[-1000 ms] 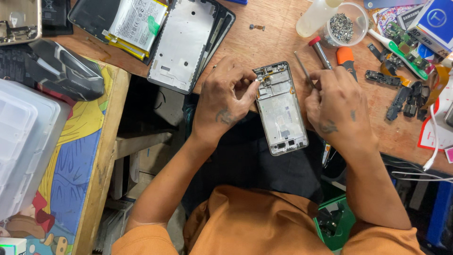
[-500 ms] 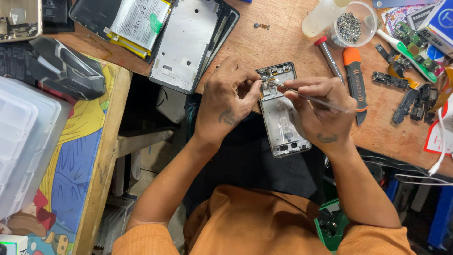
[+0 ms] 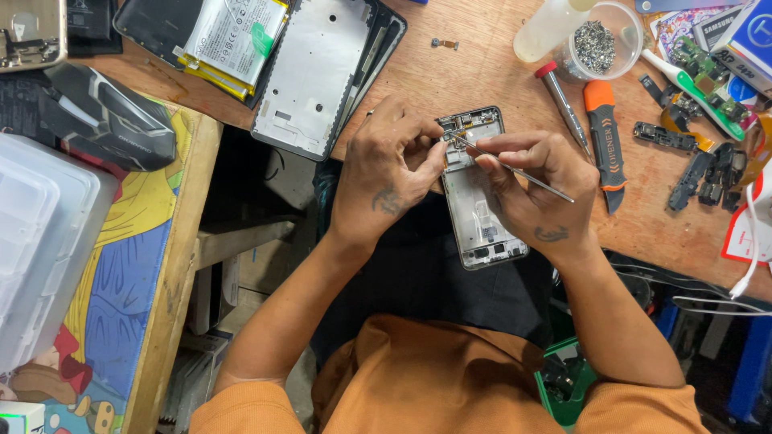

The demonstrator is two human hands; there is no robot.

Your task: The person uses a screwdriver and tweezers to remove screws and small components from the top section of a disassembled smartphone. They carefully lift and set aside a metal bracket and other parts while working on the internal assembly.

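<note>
Tweezers (image 3: 515,169) tip now further up phone frame (image 3: 481,189), right hand (image 3: 535,197) shifted

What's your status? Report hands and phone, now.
Left hand pinching opened phone frame at top edge. Right hand holding thin metal tool, tip at top. Nothing blocking.

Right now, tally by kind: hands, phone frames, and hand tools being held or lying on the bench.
Hands: 2, left hand and right hand
Phone frames: 2, opened phone and silver frame
Hand tools: 3, tweezers, screwdriver, orange opener
Total: 7
</note>
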